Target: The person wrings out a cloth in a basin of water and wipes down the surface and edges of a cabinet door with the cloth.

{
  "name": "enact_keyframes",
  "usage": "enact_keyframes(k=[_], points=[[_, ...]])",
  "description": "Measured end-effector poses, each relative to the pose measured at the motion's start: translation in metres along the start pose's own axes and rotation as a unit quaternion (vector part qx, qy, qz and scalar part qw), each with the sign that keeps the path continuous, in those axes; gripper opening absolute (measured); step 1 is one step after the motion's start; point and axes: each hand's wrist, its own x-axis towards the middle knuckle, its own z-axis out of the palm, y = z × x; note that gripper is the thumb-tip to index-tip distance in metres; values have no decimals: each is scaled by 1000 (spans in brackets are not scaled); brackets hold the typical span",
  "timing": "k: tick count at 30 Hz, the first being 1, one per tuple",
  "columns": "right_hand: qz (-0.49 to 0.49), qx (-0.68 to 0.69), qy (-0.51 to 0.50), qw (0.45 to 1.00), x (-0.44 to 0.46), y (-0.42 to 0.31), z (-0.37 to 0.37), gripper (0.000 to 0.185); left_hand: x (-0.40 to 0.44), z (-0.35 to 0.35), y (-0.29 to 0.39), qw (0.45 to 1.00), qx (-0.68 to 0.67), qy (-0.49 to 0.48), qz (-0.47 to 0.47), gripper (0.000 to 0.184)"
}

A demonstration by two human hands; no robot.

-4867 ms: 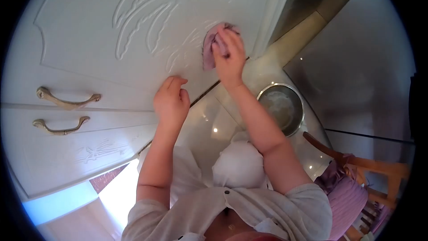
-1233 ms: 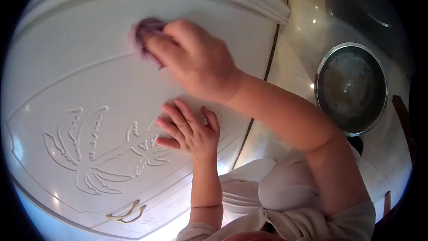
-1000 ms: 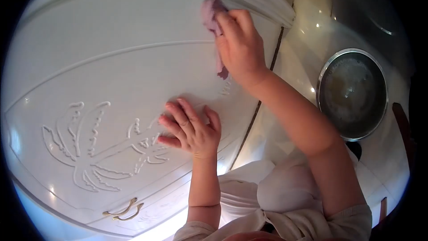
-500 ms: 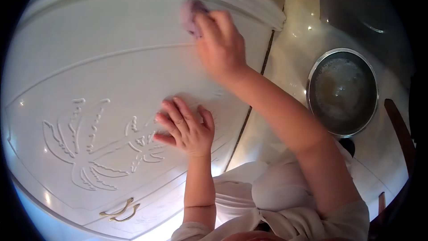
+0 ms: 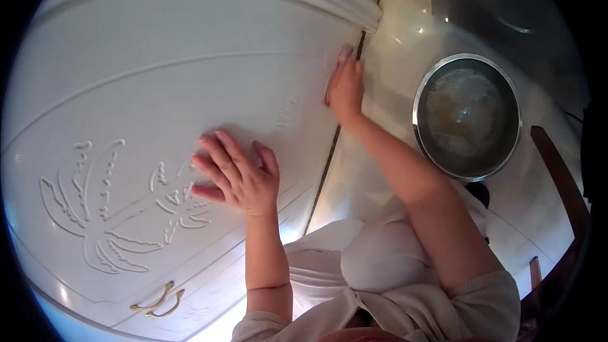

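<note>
A large white cabinet door [image 5: 190, 88] with raised palm-tree carvings fills the left side of the head view. My left hand [image 5: 237, 174] lies flat against it, fingers spread, beside the smaller carved palm. Near the door's lower edge, by the dark gap at the floor, my right hand [image 5: 348, 92] presses a pinkish cloth [image 5: 344, 56] to the surface. Its fingers are closed on the cloth, most of which is hidden behind the hand.
A round metal basin [image 5: 516, 111] of cloudy, sudsy water stands on the glossy floor [image 5: 396, 98] to the right. Two brass handles [image 5: 166, 302] sit at the door's lower left. A brown wooden piece [image 5: 560, 174] rises at the far right.
My right hand has moved the cloth right and down, from the upper panel to the door's edge by the floor. My left hand stays flat on the door. The view has shifted slightly.
</note>
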Motion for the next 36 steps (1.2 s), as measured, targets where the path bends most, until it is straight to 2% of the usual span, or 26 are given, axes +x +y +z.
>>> enact_keyframes(k=[2,4,6,9,12,14,16,17,19,20,22,25,28,30,32,34,35,36], points=[[11,2,-35,999,-29,4,-5,47,2,0,2,1000,-1,3,0,57],[-63,1,-88,994,-56,1,-16,44,1,-1,1,1000,0,1,3,58],[-59,15,-91,994,-51,-3,-19,41,0,-1,1,1000,2,-1,0,58],[-41,31,-13,999,-1,-5,-17,30,0,1,0,1000,-2,1,3,59],[-59,16,-4,998,31,3,-19,28,1,0,1,1000,5,-11,-6,58],[-55,2,-5,998,8,1,-21,27,1,0,1,1000,4,-11,-6,59],[25,93,-72,993,-29,-1,-24,27,2,0,1,1000,3,-8,-6,59],[24,91,-70,993,-38,3,-23,27,1,0,0,1000,6,-5,0,60],[-38,63,-77,994,-51,13,-20,31,0,1,0,1000,10,-6,6,62],[-37,64,-79,994,-46,19,-14,31,0,2,0,1000,9,-3,4,62],[-64,26,-2,998,-11,28,-1,38,1,1,0,1000,10,1,4,61],[-10,42,-48,998,47,10,-18,42,2,1,2,1000,7,-1,1,60],[-72,-19,1,997,50,-6,-23,42,1,0,1,1000,5,1,-3,60],[-65,-15,-16,998,12,-18,-22,44,1,1,2,1000,8,1,-4,56],[-118,31,-87,989,-36,-16,-22,42,1,-1,1,1000,2,-2,0,58],[-143,56,-224,962,-83,-6,-32,43,1,-1,1,1000,-4,-3,3,61],[-143,55,-226,962,-93,1,-31,43,1,-1,1,1000,-4,-6,0,60],[-209,40,-214,953,-99,4,-32,44,0,-1,1,1000,-3,-10,-3,60]])
